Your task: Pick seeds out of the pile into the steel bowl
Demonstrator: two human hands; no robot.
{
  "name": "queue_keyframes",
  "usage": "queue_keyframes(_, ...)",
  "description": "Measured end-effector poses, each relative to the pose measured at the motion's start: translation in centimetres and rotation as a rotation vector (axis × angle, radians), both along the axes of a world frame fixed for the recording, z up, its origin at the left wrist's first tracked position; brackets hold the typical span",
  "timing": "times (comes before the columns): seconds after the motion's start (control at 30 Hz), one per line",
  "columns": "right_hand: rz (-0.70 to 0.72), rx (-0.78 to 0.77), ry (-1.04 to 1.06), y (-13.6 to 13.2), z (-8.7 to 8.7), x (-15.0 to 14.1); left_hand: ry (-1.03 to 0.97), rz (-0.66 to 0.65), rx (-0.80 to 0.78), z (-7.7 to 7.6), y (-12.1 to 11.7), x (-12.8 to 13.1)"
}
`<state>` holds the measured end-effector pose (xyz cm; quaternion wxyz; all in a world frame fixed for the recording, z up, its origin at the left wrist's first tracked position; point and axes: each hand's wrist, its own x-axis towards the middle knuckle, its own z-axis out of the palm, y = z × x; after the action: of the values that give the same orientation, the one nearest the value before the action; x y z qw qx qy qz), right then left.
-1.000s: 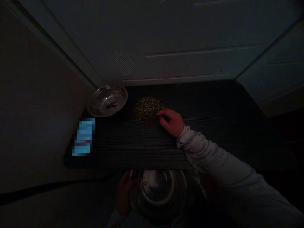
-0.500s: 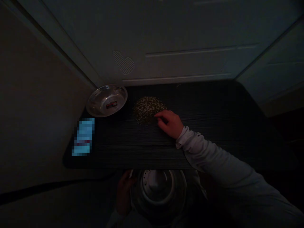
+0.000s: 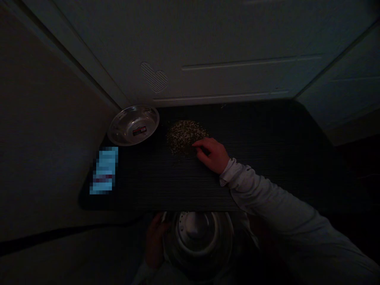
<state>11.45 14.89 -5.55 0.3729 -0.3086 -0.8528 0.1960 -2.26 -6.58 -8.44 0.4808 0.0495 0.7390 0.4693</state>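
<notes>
Noting R hand (image 3: 212,155) shifted slightly L/nearer vs. 1 s ago, at grain pile (image 3: 185,131) on desk (image 3: 267,138). Pile approx. unchanged; progress judged min. Fingertips together or apart: can't tell. L hand (image 3: 155,241) at metal vessel (image 3: 194,226); grip too dark to tell.

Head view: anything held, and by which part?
Left hand: the lower metal vessel, by its left edge. Right hand, at the speckled pile: cannot tell.

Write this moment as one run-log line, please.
right hand: at edge of grain pile | left hand: at side of metal pot | metal bowl: on table
</notes>
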Motion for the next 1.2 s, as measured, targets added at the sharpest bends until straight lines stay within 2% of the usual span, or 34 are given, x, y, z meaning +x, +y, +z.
queue_keyframes(0.37,0.010,0.055,-0.033,-0.06,-0.02,-0.02,-0.017,0.008,0.027,-0.32,-0.11,-0.12)
queue_keyframes(0.53,-0.004,0.053,-0.015,-0.08,0.01,-0.04,0.038,-0.026,0.019,-0.27,-0.21,-0.19)
queue_keyframes(0.93,0.002,0.077,-0.021,0.07,-0.29,-0.07,-0.032,0.046,0.012,-0.31,-0.11,-0.11)
queue_keyframes(1.07,-0.027,0.074,-0.016,0.12,-0.31,-0.09,-0.040,0.021,0.025,-0.65,-0.32,-0.24)
queue_keyframes(1.2,-0.032,0.063,-0.016,0.02,-0.12,-0.11,-0.027,0.022,0.008,-0.36,-0.12,-0.22)
